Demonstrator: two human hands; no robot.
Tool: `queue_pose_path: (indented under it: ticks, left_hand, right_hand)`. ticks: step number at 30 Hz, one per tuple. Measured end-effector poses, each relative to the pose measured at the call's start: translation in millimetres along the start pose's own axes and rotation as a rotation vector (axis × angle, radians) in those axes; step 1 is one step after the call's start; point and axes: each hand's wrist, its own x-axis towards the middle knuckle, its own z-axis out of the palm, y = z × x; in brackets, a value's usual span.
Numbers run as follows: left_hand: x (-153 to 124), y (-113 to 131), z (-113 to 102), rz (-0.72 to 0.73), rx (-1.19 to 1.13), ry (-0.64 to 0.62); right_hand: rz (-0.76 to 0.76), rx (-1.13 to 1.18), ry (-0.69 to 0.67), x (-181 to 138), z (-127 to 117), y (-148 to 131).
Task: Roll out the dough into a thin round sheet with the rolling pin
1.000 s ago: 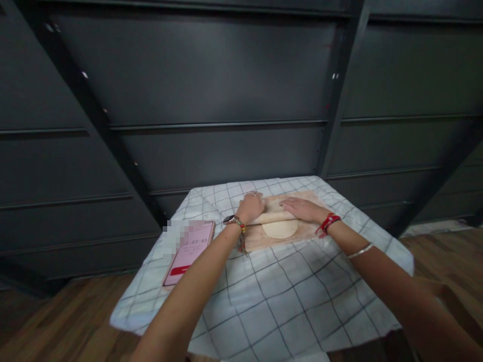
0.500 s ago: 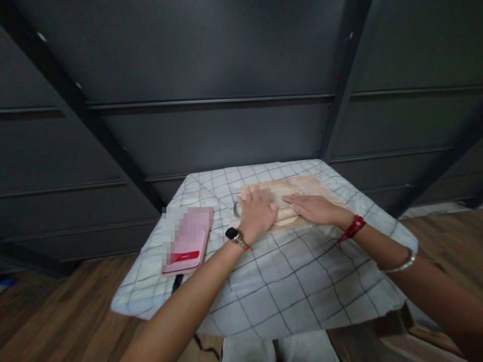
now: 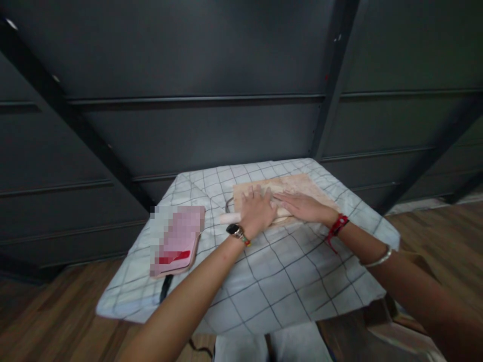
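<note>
Head view: both hands are down on the wooden rolling pin (image 3: 230,217), which lies crosswise along the near edge of the wooden board (image 3: 298,185). The left hand (image 3: 256,213) lies flat, fingers stretched out and close together, palm pressing on the pin at the board's near left corner. One pale end of the pin pokes out beyond the board's left edge. The right hand (image 3: 305,207) is flat too, fingers straight and pointing towards the left hand, resting on the pin over the board's near edge. Neither hand curls around anything. Any dough beneath them is hidden, so I cannot tell where it sits.

A smartwatch (image 3: 236,230) rides the left wrist just in front of the board. On the right arm, a red thread bracelet (image 3: 337,226) sits near the board's right corner and a silver bangle (image 3: 375,260) further back. The board rests on a checked cloth (image 3: 264,286) that covers the table. A phone (image 3: 175,240) in a pink case lies on that cloth, well to the left of the board. Behind the board stands a dark panelled wall (image 3: 188,136).
</note>
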Motion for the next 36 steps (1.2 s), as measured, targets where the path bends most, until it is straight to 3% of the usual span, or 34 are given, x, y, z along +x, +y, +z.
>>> queue_pose_path:
  ticks: [6, 11, 16, 21, 23, 27, 33, 36]
  left_hand:
    - [4.3, 1.6, -0.4, -0.052, -0.064, -0.077]
    - [-9.3, 5.3, 4.0, 0.034, -0.047, 0.029]
    - [5.4, 5.0, 1.5, -0.058, -0.106, -0.018]
    - [-13.7, 6.3, 4.2, 0.135, -0.109, 0.009]
    - [-13.1, 5.8, 5.8, 0.099, -0.104, 0.031]
    - [-0.9, 5.3, 7.9, -0.045, -0.147, 0.008]
    - [-13.0, 9.6, 11.7, 0.039, -0.111, 0.105]
    - [-4.8, 2.6, 8.3, 0.040, -0.107, 0.094]
  right_hand:
    - [0.061, -0.061, -0.005, 9.7, -2.0, -1.8]
    - [-0.030, -0.020, -0.040, -4.1, -3.7, -5.2]
    - [0.059, -0.057, -0.023, 9.7, -5.4, -3.3]
    - [-0.013, -0.075, -0.043, -4.8, -1.9, -3.6]
    - [-0.030, -0.065, -0.045, -5.9, -2.3, -2.9]
    - [0.109, -0.060, -0.036, 4.2, -5.0, -5.1]
    - [0.068, -0.085, -0.027, -8.0, -3.2, -15.4]
    - [0.109, -0.115, -0.008, -4.8, -4.4, -13.9]
